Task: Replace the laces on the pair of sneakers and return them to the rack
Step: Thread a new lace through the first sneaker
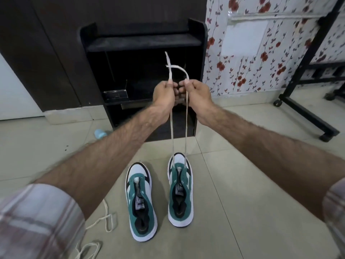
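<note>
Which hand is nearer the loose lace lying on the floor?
Left. The left hand is raised on the loose lace's side; the right hand sits just beyond it. Both pinch the threaded lace.

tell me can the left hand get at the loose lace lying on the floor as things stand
Probably not right away. The left hand is pinching one strand of the lace threaded through the right sneaker, held high. The loose lace lies uncovered on the floor beside the left forearm, so letting go would free the way.
</note>
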